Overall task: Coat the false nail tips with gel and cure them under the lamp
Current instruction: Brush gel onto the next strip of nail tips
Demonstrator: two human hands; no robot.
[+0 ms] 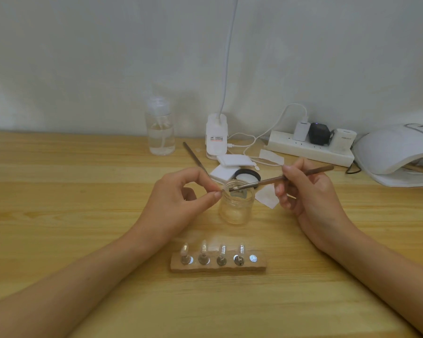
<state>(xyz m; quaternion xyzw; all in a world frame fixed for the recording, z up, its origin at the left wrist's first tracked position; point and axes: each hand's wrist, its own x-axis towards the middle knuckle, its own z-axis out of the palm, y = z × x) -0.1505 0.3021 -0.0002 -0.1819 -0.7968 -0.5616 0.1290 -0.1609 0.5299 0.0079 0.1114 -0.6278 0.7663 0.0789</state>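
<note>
My left hand (pixel 181 193) pinched a small nail tip (pixel 222 190) | my right hand (pixel 308 191) gripped the brush (pixel 266 181) | bristles over the open jar (pixel 236 208).

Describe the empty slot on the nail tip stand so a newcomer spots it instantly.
On the wooden table, nearer the camera than the glass jar, lies a low wooden stand. The empty slot is at its right end: a bare shiny disc, while the other four slots each hold an upright peg with a nail tip.
</note>
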